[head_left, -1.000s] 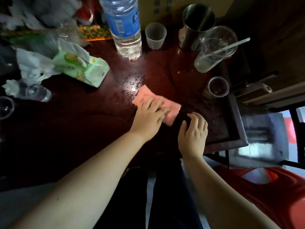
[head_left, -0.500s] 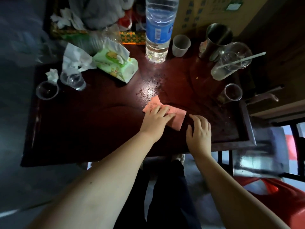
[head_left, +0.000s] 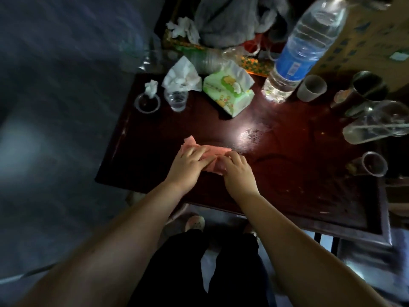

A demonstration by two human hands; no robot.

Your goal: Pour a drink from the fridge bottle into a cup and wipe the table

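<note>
Currently the pink cloth (head_left: pixel 211 150) lies bunched mid-counter (head_left: pixel 155 134) near its front edge, left hand (head_left: pixel 188 166) pressed flat on it, right hand (head_left: pixel 238 171) curled pinching its right end; probably soft, limp, light, best gripped by gathered folds.

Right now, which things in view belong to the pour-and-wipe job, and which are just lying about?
Job: pink cloth, pressed by the left hand and gripped by the right hand; table; water bottle; frosted cup beside it.
Lying about: tissue pack; crumpled tissues; metal mug; tipped clear cup with straw; small cup of water; shallow clear cup.
</note>
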